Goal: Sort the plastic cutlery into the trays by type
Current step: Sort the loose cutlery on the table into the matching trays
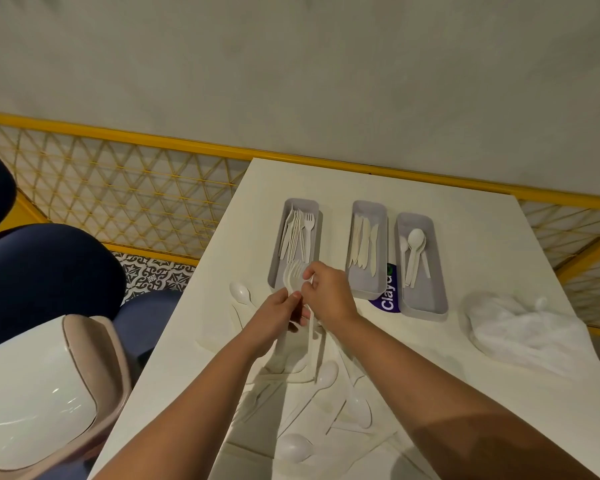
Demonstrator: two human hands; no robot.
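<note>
Small bundle of white plastic forks in both hands, tines pointing away from me, just over the near end of the grey rectangular left tray, which already has forks in it; my left hand is curled round the handles; my right hand pinches the bundle just below the tines.

Judgement: very light, thin, springy, smooth; the pieces are likely to slide on each other; tines weakest, so hold at handle or neck.

Middle grey tray has knives; right grey tray has spoons; loose white cutlery lies on the white table under my forearms.
</note>
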